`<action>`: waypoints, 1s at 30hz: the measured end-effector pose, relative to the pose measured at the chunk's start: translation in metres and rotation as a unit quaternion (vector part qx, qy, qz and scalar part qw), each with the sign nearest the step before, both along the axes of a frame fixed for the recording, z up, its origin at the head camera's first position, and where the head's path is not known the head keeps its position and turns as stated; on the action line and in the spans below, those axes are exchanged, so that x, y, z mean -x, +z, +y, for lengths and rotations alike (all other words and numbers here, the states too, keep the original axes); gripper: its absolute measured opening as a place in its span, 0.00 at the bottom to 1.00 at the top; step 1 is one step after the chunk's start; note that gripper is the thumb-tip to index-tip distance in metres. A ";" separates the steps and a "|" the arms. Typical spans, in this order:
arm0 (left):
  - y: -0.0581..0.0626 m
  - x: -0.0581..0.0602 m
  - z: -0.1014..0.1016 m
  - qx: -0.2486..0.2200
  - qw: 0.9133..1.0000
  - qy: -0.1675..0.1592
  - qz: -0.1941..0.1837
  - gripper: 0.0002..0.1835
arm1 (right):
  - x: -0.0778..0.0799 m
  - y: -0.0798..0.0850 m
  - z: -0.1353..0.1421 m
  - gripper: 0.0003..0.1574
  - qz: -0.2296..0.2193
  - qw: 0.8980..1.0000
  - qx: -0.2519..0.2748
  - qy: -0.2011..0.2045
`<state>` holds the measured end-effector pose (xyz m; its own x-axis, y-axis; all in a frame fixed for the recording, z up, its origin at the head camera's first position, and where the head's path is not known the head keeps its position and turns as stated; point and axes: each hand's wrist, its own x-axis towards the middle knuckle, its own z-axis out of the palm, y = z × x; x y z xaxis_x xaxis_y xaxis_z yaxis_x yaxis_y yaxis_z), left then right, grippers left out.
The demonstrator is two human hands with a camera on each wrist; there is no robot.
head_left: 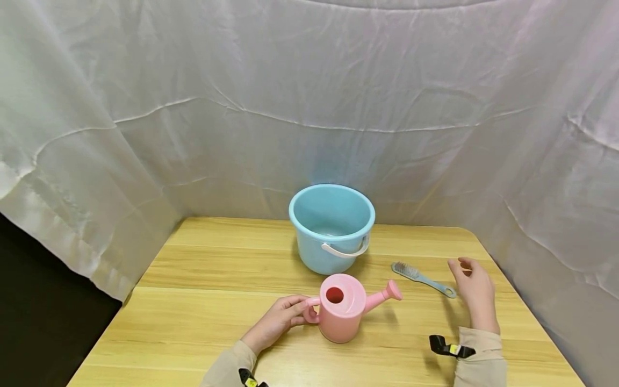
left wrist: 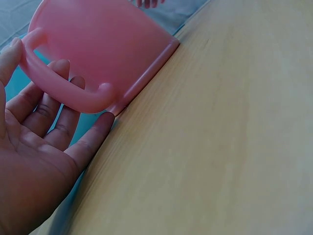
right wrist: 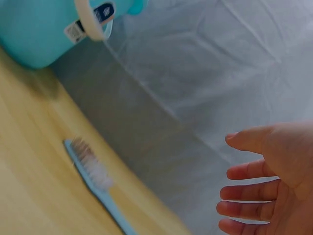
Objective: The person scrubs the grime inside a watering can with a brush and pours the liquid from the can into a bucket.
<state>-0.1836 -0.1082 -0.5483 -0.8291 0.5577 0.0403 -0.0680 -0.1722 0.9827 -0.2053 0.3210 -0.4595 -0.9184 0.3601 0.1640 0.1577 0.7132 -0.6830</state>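
A pink watering can (head_left: pixel 340 314) stands upright on the table, its spout pointing right. My left hand (head_left: pixel 282 318) is at its handle (left wrist: pixel 63 90). In the left wrist view the thumb touches the top of the handle and the loosely extended fingers reach behind it, with a gap to the palm. My right hand (head_left: pixel 474 287) is raised over the table's right side, thumb and fingers apart, holding nothing. Left of that hand lies a blue brush (head_left: pixel 422 279), its bristles (right wrist: pixel 90 161) facing up in the head view and its holed handle end nearest the hand.
A light blue bucket (head_left: pixel 332 252) with a white handle (head_left: pixel 345 252) stands behind the watering can, near the table's back edge. Pale cloth (head_left: pixel 338 107) hangs around the back and sides of the wooden table (head_left: pixel 208 301).
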 end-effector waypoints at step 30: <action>-0.001 -0.001 0.000 -0.004 1.000 0.000 0.005 0.26 | 0.021 0.059 -0.071 0.45 0.150 0.946 -0.118 0.262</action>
<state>-0.1825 -0.1083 -0.5492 -0.8289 0.5569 0.0523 -0.0587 -0.1795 0.9820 -0.2263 0.2499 -0.4006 -0.8602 -0.2118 0.4639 -0.4355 0.7783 -0.4523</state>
